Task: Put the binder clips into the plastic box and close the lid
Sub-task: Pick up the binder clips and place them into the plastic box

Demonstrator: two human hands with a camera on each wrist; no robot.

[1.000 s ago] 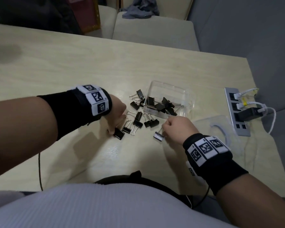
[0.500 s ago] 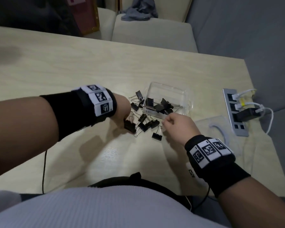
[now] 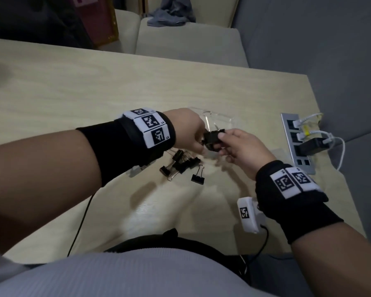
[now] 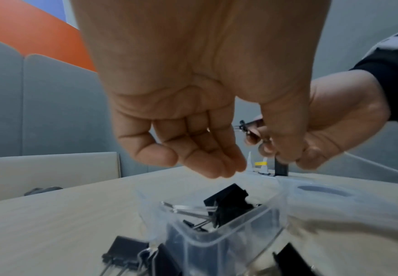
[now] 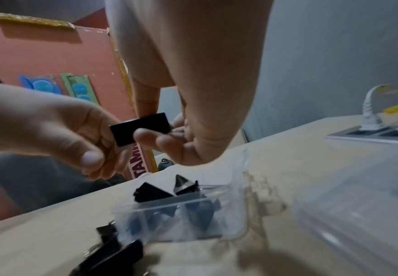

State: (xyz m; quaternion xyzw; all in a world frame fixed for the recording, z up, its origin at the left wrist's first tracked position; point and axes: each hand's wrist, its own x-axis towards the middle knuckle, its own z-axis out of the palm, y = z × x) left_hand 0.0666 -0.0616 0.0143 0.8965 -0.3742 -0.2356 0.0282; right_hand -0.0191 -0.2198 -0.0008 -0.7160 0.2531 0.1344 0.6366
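Note:
A clear plastic box (image 3: 227, 120) stands open on the table with several black binder clips (image 4: 228, 203) inside. Just above it my right hand (image 3: 221, 140) pinches one black binder clip (image 5: 141, 128) between index finger and thumb. My left hand (image 3: 198, 140) is close against that clip's other end with its fingers (image 4: 193, 149) loosely curled, and its palm holds nothing. More loose clips (image 3: 180, 163) lie in a heap under my left wrist, and a single clip (image 3: 197, 179) lies apart in front. The clear lid (image 3: 283, 153) lies flat to the right of the box.
A grey power strip (image 3: 296, 142) with plugs and white cables sits near the table's right edge. A thin black cable (image 3: 81, 221) runs off the front edge. Beige seats stand behind the table (image 3: 94, 86).
My left hand lifted a clip from the heap and carried it right, over the box. My right hand let go of the single clip on the table and rose to meet it.

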